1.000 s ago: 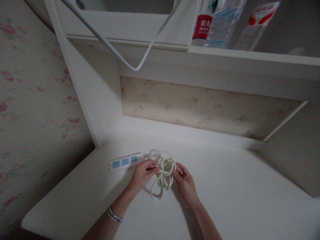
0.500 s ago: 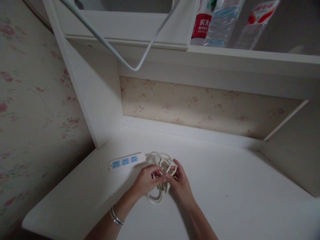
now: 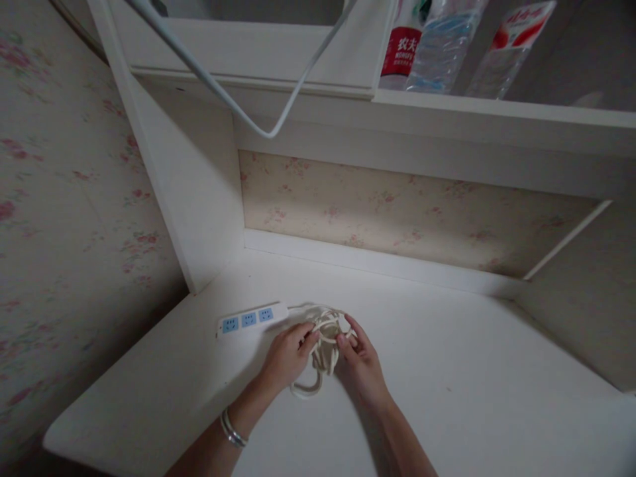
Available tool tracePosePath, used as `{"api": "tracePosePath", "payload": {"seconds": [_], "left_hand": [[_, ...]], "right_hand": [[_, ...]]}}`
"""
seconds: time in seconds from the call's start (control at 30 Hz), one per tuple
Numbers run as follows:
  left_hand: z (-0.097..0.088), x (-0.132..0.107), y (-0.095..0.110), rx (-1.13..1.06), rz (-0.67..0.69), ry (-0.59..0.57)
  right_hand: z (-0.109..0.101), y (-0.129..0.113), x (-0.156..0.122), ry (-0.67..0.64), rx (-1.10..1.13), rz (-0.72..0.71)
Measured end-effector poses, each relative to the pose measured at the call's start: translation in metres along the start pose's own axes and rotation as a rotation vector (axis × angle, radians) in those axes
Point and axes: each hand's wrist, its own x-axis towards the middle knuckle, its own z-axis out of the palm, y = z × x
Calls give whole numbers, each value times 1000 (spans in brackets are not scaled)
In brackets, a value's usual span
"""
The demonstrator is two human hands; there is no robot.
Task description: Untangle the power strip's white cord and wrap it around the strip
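Note:
A white power strip (image 3: 252, 320) with blue socket faces lies on the white desk, left of my hands. Its cream power cord (image 3: 325, 361) runs from the strip's right end into a loose, tangled bundle. My left hand (image 3: 288, 354), a silver bangle on its wrist, pinches the left side of the bundle. On the right side, my right hand (image 3: 362, 358) has thumb and fingers closed round loops of the same cord. One loop droops onto the desk below the left fingers. Parts of the cord are hidden behind the fingers.
White desktop (image 3: 472, 371) spreads around the hands, with a side panel (image 3: 199, 192) at the left. Above hangs a shelf (image 3: 497, 112) holding several plastic bottles (image 3: 440, 50). A bent white tube (image 3: 271, 134) hangs in front of the shelf. Floral wallpaper covers the wall (image 3: 64, 252).
My hands have moved apart a little, drawing the cord loops wider between them. The power strip has stayed in place.

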Motion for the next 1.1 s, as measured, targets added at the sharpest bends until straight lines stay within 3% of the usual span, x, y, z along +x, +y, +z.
{"api": "tracePosePath", "payload": {"seconds": [0.23,0.57,0.73,0.87,1.1], "left_hand": [[7,0,-12,-1,-129,137],[14,0,-13,139,-175,128],[16,3,-17,-63,-297,-29],[15,6,-23,-285,-301,15],[3,10,-22,-539,-385,109]], "right_hand": [[-4,1,7,54,246,117],[-4,1,15,151,474,154],[-4,-2,14,206,434,151],[-8,-1,11,146,315,91],[-13,7,7,14,-90,12]]}}
